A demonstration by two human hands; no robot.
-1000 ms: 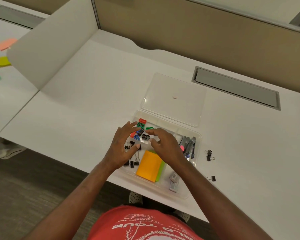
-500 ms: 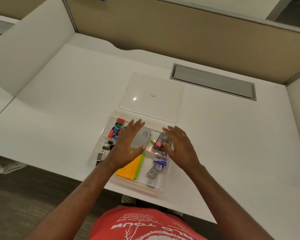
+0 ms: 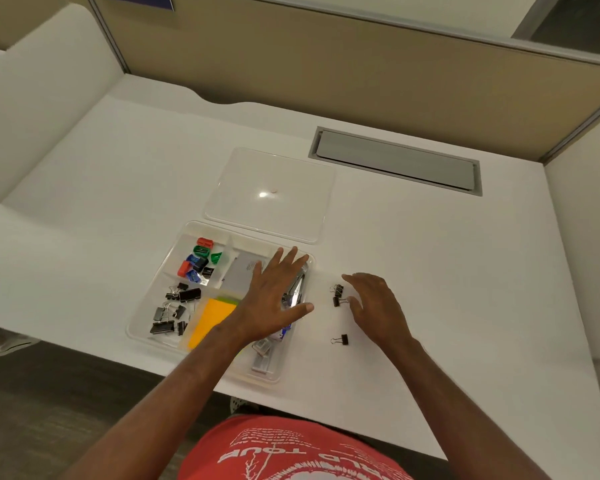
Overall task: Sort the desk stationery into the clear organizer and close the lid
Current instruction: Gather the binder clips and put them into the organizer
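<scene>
I judge the sorting nearly done. The clear organizer [image 3: 174, 258] sits at the near edge of the table [image 3: 118, 174], and its compartments already hold things: coloured sharpeners [image 3: 196, 260] at the far left, black binder clips [image 3: 174, 311] at the near left, sticky notes [image 3: 210, 322] in the middle with a grey card just beyond them, and staple strips [image 3: 264, 355] at the near right.

What is left, as I see it: three loose binder clips lie on the table to the right of the organizer, a pair [image 3: 337, 295] close together and a single clip [image 3: 341, 339] nearer to me. The lid [image 3: 271, 194] lies open flat behind the organizer, so closing it remains to be done.

My left hand [image 3: 274, 296] is spread flat with straight fingers over the organizer's right side, holding nothing. My right hand [image 3: 374, 306] is over the table with loosely bent fingers, the tips just beside the pair of clips; it grasps nothing yet.

A cable slot [image 3: 395, 161] is set into the table farther back, well clear. Nothing blocks the clips; my left hand covers the right compartments.
</scene>
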